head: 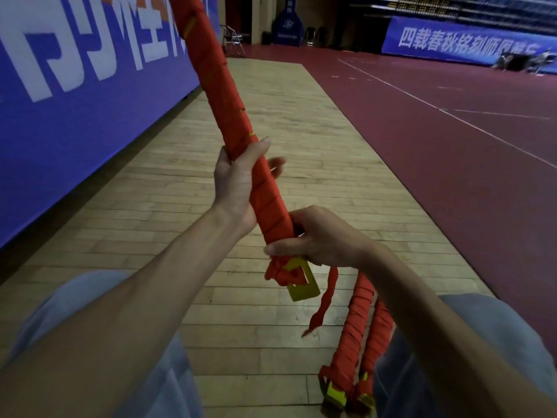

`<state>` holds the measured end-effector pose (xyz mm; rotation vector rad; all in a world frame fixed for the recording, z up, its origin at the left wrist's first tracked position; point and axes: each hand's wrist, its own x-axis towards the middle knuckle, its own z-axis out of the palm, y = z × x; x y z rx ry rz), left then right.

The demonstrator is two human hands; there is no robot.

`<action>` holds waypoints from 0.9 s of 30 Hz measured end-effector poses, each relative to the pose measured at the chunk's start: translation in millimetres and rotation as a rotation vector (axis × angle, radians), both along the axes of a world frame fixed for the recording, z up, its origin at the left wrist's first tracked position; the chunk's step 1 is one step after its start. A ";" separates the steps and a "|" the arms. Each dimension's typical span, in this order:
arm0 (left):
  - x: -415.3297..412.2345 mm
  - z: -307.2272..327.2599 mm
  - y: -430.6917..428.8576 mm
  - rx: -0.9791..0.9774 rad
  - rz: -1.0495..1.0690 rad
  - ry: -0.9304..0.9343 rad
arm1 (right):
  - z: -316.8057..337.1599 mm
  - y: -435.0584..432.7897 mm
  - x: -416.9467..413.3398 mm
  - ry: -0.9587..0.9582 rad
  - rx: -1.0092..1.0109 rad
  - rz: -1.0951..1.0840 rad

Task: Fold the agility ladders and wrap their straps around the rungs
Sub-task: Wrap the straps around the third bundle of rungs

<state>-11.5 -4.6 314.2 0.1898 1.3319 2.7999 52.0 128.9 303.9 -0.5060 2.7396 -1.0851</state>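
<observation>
A folded agility ladder (pixel 220 86), its yellow rungs bundled and wound in red strap, slants up from my lap toward the top left. My left hand (pixel 238 188) grips the bundle around its middle. My right hand (pixel 316 239) grips the lower end, thumb across the wraps. Below that hand a yellow rung end (pixel 303 285) sticks out beside a bunched red knot, and a loose red strap tail (pixel 324 303) dangles. Two more wrapped ladder bundles (pixel 358 336) lie side by side on the floor by my right knee.
I sit on a wooden plank floor (pixel 271 122) with my knees in light trousers at both lower corners. A blue banner wall (pixel 75 101) runs along the left. Dark red court flooring (pixel 452 131) spreads to the right. A folding chair (pixel 233 39) stands far back.
</observation>
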 end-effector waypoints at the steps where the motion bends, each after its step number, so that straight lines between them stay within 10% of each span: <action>1: 0.8 -0.3 -0.2 0.044 -0.065 0.011 | 1.2 1.5 0.2 -0.005 0.015 0.005; 23: 8.3 -0.5 5.8 -0.157 -0.110 0.117 | -3.4 -2.4 -4.7 -0.218 0.029 -0.255; 27: 10.7 0.7 4.8 -0.477 -0.023 0.159 | -2.1 1.4 -4.3 -0.179 0.100 -0.231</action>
